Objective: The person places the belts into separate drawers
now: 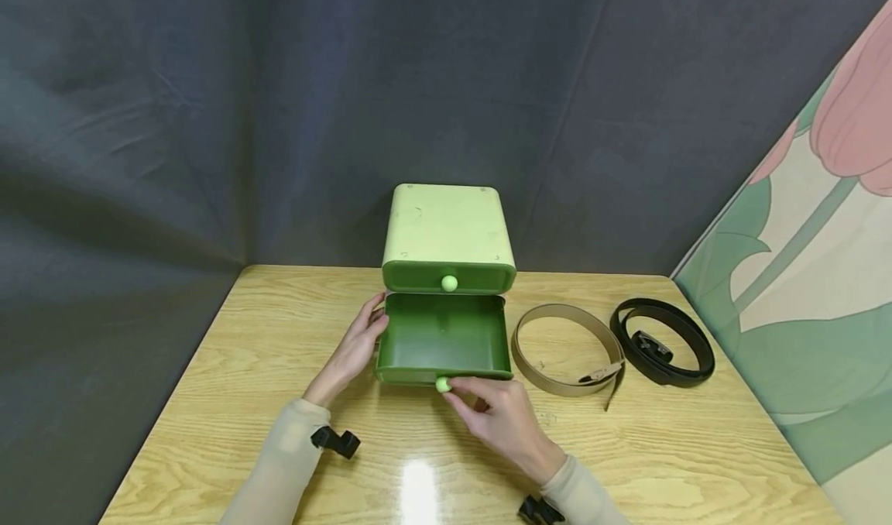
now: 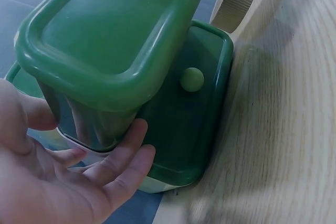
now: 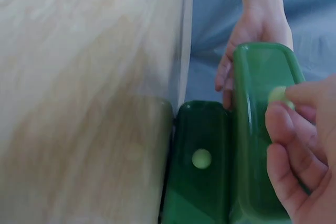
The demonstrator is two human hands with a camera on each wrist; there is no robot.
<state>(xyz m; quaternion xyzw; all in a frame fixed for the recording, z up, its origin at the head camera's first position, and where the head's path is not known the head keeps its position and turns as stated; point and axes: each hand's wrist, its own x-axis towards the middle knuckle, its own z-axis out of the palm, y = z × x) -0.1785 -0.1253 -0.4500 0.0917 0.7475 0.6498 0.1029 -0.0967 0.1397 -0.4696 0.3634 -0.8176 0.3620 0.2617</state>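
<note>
A small cabinet (image 1: 447, 223) with a pale green shell and dark green drawers stands at the back of the table. Its upper drawer (image 1: 411, 277) is closed, while the drawer (image 1: 446, 331) below is pulled out and has nothing inside. A lower drawer (image 3: 194, 129) with a round knob (image 3: 201, 159) appears closed in the wrist views. My right hand (image 1: 505, 424) pinches the pale knob (image 1: 444, 385) of the pulled-out drawer between thumb and fingers. Along the left side, my left hand (image 1: 355, 347) touches the cabinet beside the drawer, fingers loosely bent.
Right of the cabinet lies a coiled tan belt (image 1: 526, 362) with a metal buckle. Farther right is a coiled black belt (image 1: 700, 343). Dark curtain (image 1: 446, 84) hangs behind the wooden table (image 1: 279, 316), and a flower-patterned cloth (image 1: 822, 277) borders the right side.
</note>
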